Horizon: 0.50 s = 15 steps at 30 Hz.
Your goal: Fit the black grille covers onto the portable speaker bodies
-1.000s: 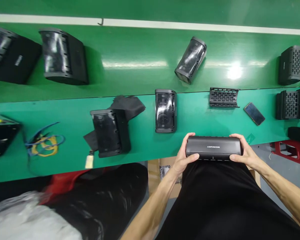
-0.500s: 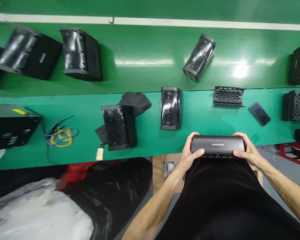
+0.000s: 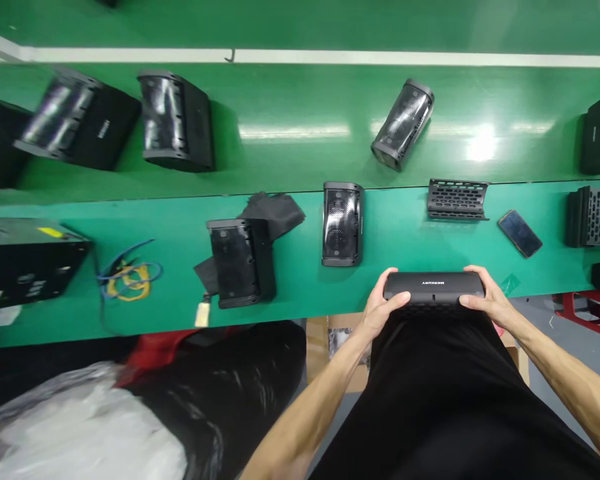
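Observation:
Between my two hands is a black speaker (image 3: 433,288) with "MERKURY" in white on its upper face, held against the front edge of the bench by my body. My left hand (image 3: 384,300) grips its left end, thumb on the side toward me. At the opposite end, my right hand (image 3: 486,299) clasps it the same way. Beyond it on the bench lie another speaker (image 3: 343,224) with a glossy front, a loose perforated black grille (image 3: 457,199) and a phone (image 3: 520,233).
Farther left, a speaker (image 3: 240,263) rests on a dark cloth (image 3: 283,213). Coiled cables (image 3: 130,280) lie near a black metal box (image 3: 30,267). More speakers (image 3: 177,123) stand on the far green surface. A red stool (image 3: 587,313) is at right, a plastic-wrapped bundle (image 3: 80,427) at lower left.
The speaker has rolled slightly toward me between my hands, its lettering now higher on the visible face. The whole view has shifted a little, with bench items appearing lower.

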{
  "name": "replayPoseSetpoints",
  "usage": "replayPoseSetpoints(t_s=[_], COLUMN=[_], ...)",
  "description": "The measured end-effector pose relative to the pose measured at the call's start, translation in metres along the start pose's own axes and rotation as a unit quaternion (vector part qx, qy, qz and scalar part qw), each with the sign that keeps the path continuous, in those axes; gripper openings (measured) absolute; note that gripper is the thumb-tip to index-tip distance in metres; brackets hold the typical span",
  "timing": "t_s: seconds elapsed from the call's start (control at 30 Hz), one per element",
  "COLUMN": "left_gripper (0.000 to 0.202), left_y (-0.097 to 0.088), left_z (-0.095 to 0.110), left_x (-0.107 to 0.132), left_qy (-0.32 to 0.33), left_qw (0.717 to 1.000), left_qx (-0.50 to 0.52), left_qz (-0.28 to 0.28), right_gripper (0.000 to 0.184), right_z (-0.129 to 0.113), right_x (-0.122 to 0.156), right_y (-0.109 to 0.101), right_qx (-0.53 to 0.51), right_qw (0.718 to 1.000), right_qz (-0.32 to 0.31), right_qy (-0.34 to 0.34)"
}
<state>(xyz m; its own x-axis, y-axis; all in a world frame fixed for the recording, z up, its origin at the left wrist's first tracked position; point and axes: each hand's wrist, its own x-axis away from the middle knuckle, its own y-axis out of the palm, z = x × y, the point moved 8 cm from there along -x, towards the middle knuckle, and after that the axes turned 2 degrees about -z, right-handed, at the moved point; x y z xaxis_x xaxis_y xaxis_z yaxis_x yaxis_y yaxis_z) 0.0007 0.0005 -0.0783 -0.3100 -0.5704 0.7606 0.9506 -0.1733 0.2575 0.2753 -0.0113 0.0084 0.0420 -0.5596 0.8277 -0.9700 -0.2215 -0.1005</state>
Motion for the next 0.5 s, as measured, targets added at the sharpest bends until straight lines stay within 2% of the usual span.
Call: replayPoseSetpoints(t_s=[0.1,0.2,0.3,0.37,0.43,0.5], left_gripper=[0.098,0.1,0.094,0.09,0.087,0.081], left_y=[0.007,0.005,0.004,0.008,0.011,0.0], left_z=[-0.005,0.003,0.016,0.03,0.05,0.073], left_x=[-0.007,-0.01,-0.014,-0.018,-0.023,-0.03], left_qy=[-0.059,-0.037,-0.009,0.01,0.045,0.099], left_qw=[0.995,0.995,0.998,0.999,0.998,0.995], left_qx=[0.064,0.066,0.036,0.008,-0.009,-0.009], left_qz=[-0.052,-0.068,-0.055,-0.053,-0.048,-0.004], right_gripper=[0.095,0.108,0.098,0.087,0.081,0.083], right_z=[0.005,0.003,0.01,0.012,0.006,-0.013], right_x=[-0.005,-0.006,-0.008,-0.011,-0.014,-0.018], right_y=[-0.004,-0.008,-0.018,-0.031,-0.053,-0.084], right_qx=[0.03,0.089,0.134,0.134,0.109,0.103], right_qw=[0.999,0.996,0.989,0.986,0.984,0.977], right_qz=[-0.004,0.001,0.046,0.084,0.124,0.165], right_qy=[0.022,-0.015,-0.036,-0.048,-0.062,-0.087])
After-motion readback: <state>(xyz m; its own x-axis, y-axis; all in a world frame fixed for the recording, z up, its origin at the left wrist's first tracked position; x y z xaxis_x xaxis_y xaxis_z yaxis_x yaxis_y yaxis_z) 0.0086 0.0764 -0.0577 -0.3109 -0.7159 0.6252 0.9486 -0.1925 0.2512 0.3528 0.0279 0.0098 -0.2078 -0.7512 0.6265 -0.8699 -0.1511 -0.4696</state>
